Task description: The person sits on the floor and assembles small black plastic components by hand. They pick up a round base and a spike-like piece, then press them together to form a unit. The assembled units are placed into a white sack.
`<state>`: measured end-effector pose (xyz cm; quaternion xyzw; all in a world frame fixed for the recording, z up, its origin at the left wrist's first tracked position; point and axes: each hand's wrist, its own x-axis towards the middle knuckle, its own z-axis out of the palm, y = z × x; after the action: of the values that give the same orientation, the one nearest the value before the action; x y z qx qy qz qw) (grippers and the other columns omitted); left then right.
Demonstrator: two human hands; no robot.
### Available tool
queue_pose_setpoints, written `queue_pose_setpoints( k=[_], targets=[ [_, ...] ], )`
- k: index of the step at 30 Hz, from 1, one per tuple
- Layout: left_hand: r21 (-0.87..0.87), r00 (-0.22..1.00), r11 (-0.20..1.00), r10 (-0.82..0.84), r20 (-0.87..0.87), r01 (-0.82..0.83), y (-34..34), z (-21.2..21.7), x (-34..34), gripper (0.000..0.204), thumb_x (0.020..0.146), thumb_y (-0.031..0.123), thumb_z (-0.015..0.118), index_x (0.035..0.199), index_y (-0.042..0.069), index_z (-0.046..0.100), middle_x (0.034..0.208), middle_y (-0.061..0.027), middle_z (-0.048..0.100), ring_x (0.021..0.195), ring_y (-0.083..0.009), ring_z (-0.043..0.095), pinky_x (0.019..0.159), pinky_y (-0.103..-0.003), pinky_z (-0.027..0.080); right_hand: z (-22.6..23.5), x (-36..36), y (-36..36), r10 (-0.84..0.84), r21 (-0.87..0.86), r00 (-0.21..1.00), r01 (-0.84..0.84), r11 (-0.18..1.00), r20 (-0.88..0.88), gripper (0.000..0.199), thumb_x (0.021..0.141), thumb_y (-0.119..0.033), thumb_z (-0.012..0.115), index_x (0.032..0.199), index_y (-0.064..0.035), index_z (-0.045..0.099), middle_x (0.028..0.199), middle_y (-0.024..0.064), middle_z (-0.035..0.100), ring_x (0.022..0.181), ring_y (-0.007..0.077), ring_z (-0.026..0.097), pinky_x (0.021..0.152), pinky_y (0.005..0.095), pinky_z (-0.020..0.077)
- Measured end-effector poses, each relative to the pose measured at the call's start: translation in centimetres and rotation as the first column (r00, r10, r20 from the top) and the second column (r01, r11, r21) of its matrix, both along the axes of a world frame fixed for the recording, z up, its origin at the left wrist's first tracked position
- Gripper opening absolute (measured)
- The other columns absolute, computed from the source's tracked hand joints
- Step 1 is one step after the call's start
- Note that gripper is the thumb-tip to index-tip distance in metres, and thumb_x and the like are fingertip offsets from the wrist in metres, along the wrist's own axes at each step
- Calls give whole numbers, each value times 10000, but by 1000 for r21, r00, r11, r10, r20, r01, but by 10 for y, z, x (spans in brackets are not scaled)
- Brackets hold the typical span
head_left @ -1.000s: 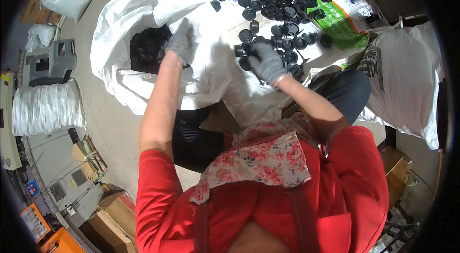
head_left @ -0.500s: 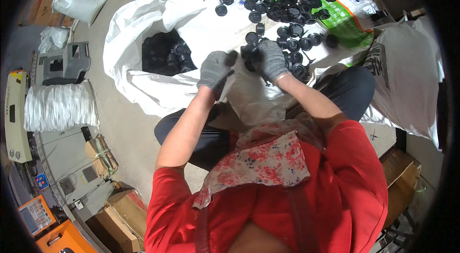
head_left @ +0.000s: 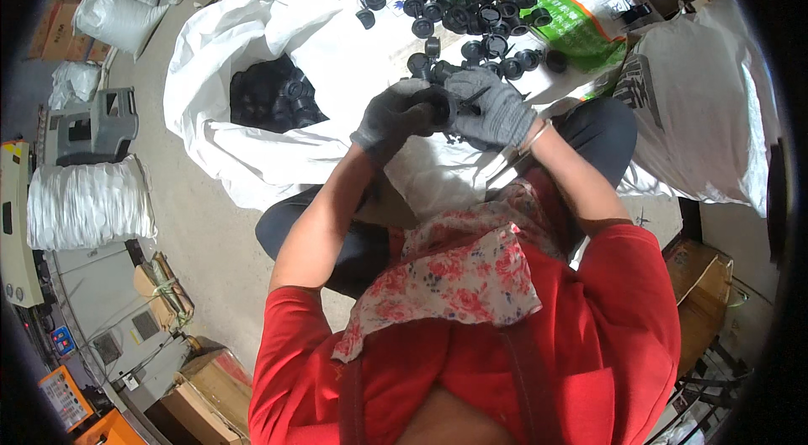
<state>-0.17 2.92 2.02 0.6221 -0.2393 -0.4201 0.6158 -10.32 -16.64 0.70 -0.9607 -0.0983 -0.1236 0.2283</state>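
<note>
My left hand, in a grey knit glove, is closed on a round black plastic part held above the white sacking. My right hand, gloved the same way, grips the part from the other side, with a thin black stem showing at its fingers. The fingers partly hide the part. Just beyond my hands lies a loose pile of similar round black plastic parts, some joined by stems. To the left, a white woven sack stands with its mouth spread, holding several black parts.
A full white sack stands at the right, with a cardboard box below it. At the left are a grey plastic housing, a stack of white sheets and another white sack. My knees flank the sacking.
My hands have come together, and the black part is now gripped between them. My right hand has drawn back from the pile. The whole view has shifted slightly.
</note>
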Motion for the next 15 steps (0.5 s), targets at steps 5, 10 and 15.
queue_pose_setpoints(
  k=[5, 10, 15],
  targets=[
    [-209, 741, 960, -3, -672, -185, 7, 19, 5, 609, 944, 511, 353, 1279, 15, 464, 1161, -180, 573, 1059, -284, 563, 903, -425, 467, 29, 26, -4, 119, -119, 977, -99, 988, 178, 237, 744, -252, 630, 925, -99, 634, 954, 75, 591, 964, 257, 530, 925, 411, 395],
    [-45, 979, 978, -202, 6, 202, 11, 21, -4, 492, 945, 409, 415, 1231, 17, 488, 1160, -197, 575, 1068, -320, 580, 915, -452, 479, 53, 43, 6, 260, -300, 893, -151, 942, 367, 259, 691, -243, 640, 908, -101, 646, 968, 55, 582, 1030, 244, 513, 979, 400, 363],
    [171, 520, 979, -90, 849, -109, 5, 21, 2, 198, 828, 212, 609, 959, 64, 622, 913, -145, 624, 846, -306, 598, 755, -422, 496, 59, 49, 14, 125, -266, 974, -173, 948, -187, 217, 736, -225, 619, 864, -51, 639, 836, 115, 621, 844, 295, 599, 818, 413, 464]
  ],
)
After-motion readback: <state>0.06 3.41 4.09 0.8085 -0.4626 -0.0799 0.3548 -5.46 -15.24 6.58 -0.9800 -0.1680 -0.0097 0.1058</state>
